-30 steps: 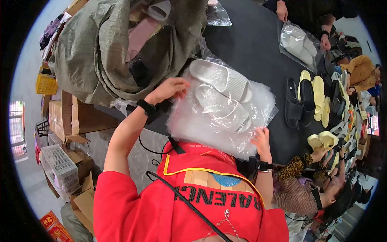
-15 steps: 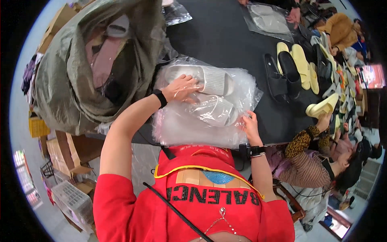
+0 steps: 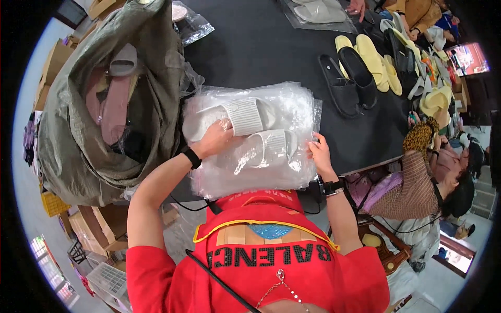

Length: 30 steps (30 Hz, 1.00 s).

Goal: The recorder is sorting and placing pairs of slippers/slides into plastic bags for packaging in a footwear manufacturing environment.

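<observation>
Two white slippers with ribbed straps lie on a stack of clear plastic bags [image 3: 229,180], one slipper above the other. My left hand [image 3: 216,138] has its fingers bent against the upper slipper [image 3: 244,116], just left of its strap. Glare from clear film covers the lower slipper [image 3: 271,147]; whether the upper one is fully inside the film, I cannot tell. At the stack's right edge, my right hand [image 3: 320,154] pinches the plastic between thumb and fingers.
A large grey-green sack [image 3: 62,135] holding pink and grey slippers stands at left. Black slippers [image 3: 339,86] and yellow slippers [image 3: 371,60] lie to the right on the dark table [image 3: 245,47]. Bagged pale slippers [image 3: 321,11] are at the far edge. A co-worker [image 3: 404,185] sits at right.
My left hand has gone from lying spread over the upper slipper to bent fingers lower on it. My right hand stays at the plastic's right edge. The view has shifted; the co-worker's hand has moved.
</observation>
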Each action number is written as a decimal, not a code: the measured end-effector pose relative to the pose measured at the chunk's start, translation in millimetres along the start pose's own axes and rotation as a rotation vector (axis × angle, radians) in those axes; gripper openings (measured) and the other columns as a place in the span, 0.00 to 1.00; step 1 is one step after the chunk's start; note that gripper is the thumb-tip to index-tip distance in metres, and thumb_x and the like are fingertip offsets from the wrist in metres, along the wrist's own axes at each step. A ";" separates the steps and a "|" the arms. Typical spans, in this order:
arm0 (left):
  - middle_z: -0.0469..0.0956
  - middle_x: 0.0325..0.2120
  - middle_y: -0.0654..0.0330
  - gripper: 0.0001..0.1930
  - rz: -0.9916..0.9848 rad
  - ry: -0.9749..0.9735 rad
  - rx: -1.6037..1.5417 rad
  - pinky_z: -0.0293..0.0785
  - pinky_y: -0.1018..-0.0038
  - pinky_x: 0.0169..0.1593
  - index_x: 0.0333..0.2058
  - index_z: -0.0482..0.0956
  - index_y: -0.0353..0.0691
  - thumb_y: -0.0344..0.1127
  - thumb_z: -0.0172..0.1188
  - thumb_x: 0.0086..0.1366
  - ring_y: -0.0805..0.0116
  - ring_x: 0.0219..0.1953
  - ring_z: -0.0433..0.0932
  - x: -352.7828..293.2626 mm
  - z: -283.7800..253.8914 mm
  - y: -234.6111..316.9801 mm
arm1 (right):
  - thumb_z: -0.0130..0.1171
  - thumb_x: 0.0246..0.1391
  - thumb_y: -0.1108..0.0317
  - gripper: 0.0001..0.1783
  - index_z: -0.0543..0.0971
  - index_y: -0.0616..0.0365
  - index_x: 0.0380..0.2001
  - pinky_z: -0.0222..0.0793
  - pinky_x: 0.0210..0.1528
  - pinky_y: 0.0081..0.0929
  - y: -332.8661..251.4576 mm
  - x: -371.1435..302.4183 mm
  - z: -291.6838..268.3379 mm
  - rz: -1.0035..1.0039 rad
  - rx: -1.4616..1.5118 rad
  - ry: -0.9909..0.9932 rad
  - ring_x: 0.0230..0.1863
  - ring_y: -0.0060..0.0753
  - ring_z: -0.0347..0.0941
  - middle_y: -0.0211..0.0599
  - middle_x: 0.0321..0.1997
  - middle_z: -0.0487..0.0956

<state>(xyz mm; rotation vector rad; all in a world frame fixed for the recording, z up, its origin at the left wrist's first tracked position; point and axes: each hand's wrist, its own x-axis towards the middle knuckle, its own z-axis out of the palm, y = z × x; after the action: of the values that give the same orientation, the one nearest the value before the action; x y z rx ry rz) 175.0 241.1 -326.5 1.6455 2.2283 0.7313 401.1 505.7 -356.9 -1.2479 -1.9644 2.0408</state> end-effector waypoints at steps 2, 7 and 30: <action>0.71 0.42 0.52 0.18 0.078 -0.010 0.023 0.67 0.63 0.45 0.43 0.73 0.41 0.41 0.55 0.54 0.54 0.42 0.71 9.7 -4.2 6.0 | 0.48 0.53 0.72 0.24 0.58 0.56 0.54 0.65 0.27 0.18 -4.0 1.3 3.2 -0.010 0.038 -0.003 0.29 0.19 0.69 0.33 0.35 0.75; 0.71 0.42 0.52 0.22 0.321 0.043 0.027 0.65 0.61 0.47 0.44 0.72 0.41 0.42 0.58 0.50 0.54 0.44 0.69 30.6 0.9 23.0 | 0.49 0.53 0.71 0.27 0.55 0.55 0.56 0.67 0.30 0.20 -4.4 3.2 17.0 0.001 0.004 -0.016 0.31 0.20 0.70 0.33 0.35 0.75; 0.76 0.30 0.49 0.11 -0.587 0.956 -0.181 0.68 0.73 0.39 0.34 0.72 0.23 0.19 0.47 0.51 0.67 0.36 0.74 -95.8 -107.6 -53.0 | 0.43 0.56 0.71 0.13 0.70 0.63 0.43 0.67 0.27 0.16 -6.2 14.5 -12.7 -0.059 0.027 -0.060 0.24 0.16 0.67 0.32 0.30 0.74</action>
<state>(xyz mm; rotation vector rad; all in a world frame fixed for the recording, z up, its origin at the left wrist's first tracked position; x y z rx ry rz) 108.6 113.6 -272.8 0.4725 2.8759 1.6897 395.4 525.1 -357.2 -1.1223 -1.9665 2.0935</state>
